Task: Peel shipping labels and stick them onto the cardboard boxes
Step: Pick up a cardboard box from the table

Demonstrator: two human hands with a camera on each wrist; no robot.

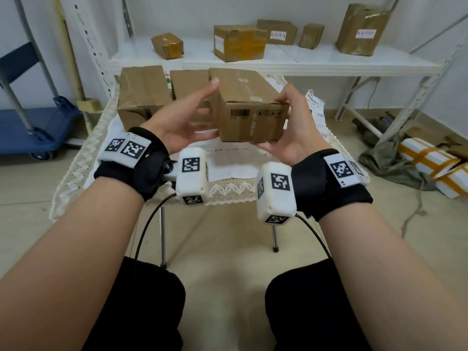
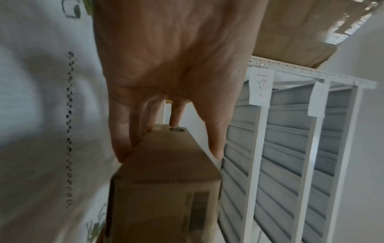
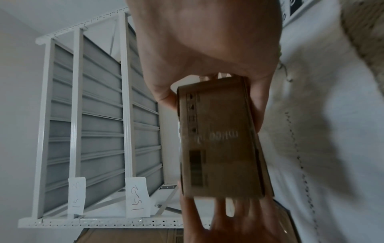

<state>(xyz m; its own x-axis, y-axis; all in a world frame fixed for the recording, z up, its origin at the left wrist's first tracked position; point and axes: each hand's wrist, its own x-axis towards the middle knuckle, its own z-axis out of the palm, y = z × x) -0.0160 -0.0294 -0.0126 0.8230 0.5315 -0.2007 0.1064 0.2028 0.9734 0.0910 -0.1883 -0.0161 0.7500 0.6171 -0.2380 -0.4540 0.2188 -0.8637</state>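
A small cardboard box (image 1: pixel 249 110) is held up in the air between both hands, above a little table (image 1: pixel 228 171) covered with a white lace-edged cloth. The right hand (image 1: pixel 293 130) grips the box's right end, thumb on top and palm under the lower corner; its other fingers are hidden behind the cardboard. The left hand (image 1: pixel 182 120) lies flat along the left side with straight fingers, and the left wrist view shows fingertips (image 2: pixel 122 154) touching the box's edge. The near face carries a printed barcode and small handling symbols (the writing beneath is too blurred to read).

Behind the held box, two more brown boxes (image 1: pixel 144 89) stand on the table, the second one mostly covered by the hands. A strip of printed labels (image 1: pixel 316 107) lies at the table's right edge, partly cut off by the right hand. On the white shelf (image 1: pixel 278 59) beyond sit five taped boxes, three with white labels whose text cannot be made out. A blue cart (image 1: pixel 27 127) stands at the left, and white parcels (image 1: pixel 430 158) with orange tape lie on the floor at the right. Both wrist views are smeared.
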